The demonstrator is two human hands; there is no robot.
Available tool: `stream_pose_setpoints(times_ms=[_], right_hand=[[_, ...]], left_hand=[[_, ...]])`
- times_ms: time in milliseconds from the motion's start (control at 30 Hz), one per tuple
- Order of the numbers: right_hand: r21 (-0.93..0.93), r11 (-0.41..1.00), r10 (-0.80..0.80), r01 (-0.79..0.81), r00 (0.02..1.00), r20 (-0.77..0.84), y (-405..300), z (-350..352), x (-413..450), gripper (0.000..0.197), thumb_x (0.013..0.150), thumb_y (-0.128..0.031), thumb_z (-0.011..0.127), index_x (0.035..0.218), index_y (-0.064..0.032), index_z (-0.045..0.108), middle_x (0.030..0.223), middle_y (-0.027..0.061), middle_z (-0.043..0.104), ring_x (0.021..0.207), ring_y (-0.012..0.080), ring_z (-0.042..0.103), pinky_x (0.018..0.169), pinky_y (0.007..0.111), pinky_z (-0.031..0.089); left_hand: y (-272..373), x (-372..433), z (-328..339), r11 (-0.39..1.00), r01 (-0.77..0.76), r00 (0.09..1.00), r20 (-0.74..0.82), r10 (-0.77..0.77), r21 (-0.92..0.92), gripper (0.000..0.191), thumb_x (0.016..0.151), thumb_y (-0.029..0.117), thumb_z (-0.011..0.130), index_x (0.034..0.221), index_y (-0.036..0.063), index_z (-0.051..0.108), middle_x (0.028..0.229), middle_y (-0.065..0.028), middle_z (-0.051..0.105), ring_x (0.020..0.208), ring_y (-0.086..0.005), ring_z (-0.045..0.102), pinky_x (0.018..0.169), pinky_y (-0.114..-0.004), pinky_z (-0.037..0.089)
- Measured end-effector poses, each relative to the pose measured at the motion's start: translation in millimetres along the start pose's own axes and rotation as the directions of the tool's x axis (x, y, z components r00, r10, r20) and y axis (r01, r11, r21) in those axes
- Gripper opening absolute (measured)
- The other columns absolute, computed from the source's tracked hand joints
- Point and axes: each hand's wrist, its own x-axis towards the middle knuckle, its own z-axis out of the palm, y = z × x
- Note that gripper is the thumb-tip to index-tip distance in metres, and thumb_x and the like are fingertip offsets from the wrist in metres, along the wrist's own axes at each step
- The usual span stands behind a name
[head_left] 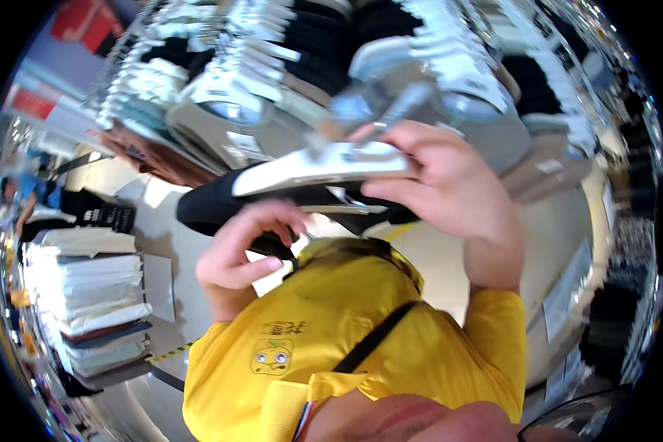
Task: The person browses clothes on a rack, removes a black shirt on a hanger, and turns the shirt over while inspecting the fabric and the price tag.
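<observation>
My right hand point(447, 177) grips a white plastic clothes hanger point(309, 168) near its middle, thumb below and fingers over the top. A black garment point(207, 207) hangs from it, its rounded shoulder reaching out to the left. A small white label point(340, 194) shows inside the neckline. My left hand point(248, 243) is just beneath the hanger, beside the garment. Its thumb and fingers stand apart and blurred, with nothing visible between them. The hanger's hook point(395, 110) is smeared by motion above my right hand.
Facing me, clothes racks hold rows of white hangers point(458, 66) with beige tops point(304, 132), dark garments point(320, 55) and a brown garment point(160, 157). To the left stands a stack of folded clothes point(102, 293). Dark clothing point(613, 315) lines the right. A person point(38, 190) appears far left.
</observation>
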Motion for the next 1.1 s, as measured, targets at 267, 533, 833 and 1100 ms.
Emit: stream_pose_setpoints(times_ms=[267, 533, 833, 1100], right_hand=[[0.002, 0.996, -0.088, 0.088, 0.996, 0.011, 31.7, 45.5, -16.5, 0.041, 0.09, -0.02, 0.064, 0.126, -0.0032, 0.056, 0.114, 0.0156, 0.06, 0.103, 0.0349, 0.061, 0.087, 0.038, 0.049], [0.186, 0.973, -0.157, 0.139, 0.984, 0.088, 42.2, 93.0, -13.2, 0.045, 0.091, -0.016, 0.067, 0.132, -0.0013, 0.053, 0.119, 0.0142, 0.057, 0.102, 0.0307, 0.062, 0.086, 0.035, 0.05], [0.185, 0.928, -0.349, 0.325, 0.929, 0.121, 37.2, 139.0, -2.7, 0.072, 0.083, -0.015, 0.073, 0.145, -0.002, 0.039, 0.132, 0.0163, 0.047, 0.115, 0.0342, 0.052, 0.097, 0.038, 0.045], [0.192, 0.902, -0.411, 0.387, 0.905, 0.109, 3.0, 192.6, 3.5, 0.096, 0.081, -0.025, 0.077, 0.154, 0.0009, 0.02, 0.155, 0.0219, 0.026, 0.135, 0.0413, 0.033, 0.111, 0.047, 0.03]], left_hand=[[-26.5, 9.8, 32.0, 0.953, -0.006, 0.962, -0.261, -0.076, -0.301, 0.078, 0.085, 0.019, 0.069, 0.145, 0.003, 0.021, 0.123, -0.0175, 0.048, 0.109, -0.0302, 0.055, 0.092, -0.043, 0.046], [-30.2, -17.2, 43.8, 0.911, 0.102, 0.956, -0.214, -0.2, -0.399, 0.065, 0.091, 0.017, 0.068, 0.142, -0.0043, 0.034, 0.125, -0.0142, 0.052, 0.11, -0.0254, 0.055, 0.097, -0.04, 0.042], [-29.4, -67.5, 47.7, 0.855, 0.228, 0.72, -0.51, -0.47, -0.466, 0.085, 0.081, 0.007, 0.078, 0.148, 0.0022, 0.026, 0.133, -0.0102, 0.05, 0.122, -0.0207, 0.05, 0.1, -0.035, 0.045], [-15.0, -90.1, 18.0, 0.979, 0.063, 0.775, -0.609, -0.171, -0.195, 0.089, 0.07, 0.017, 0.09, 0.141, 0.0017, 0.039, 0.133, -0.0096, 0.05, 0.119, -0.0185, 0.053, 0.1, -0.035, 0.045]])
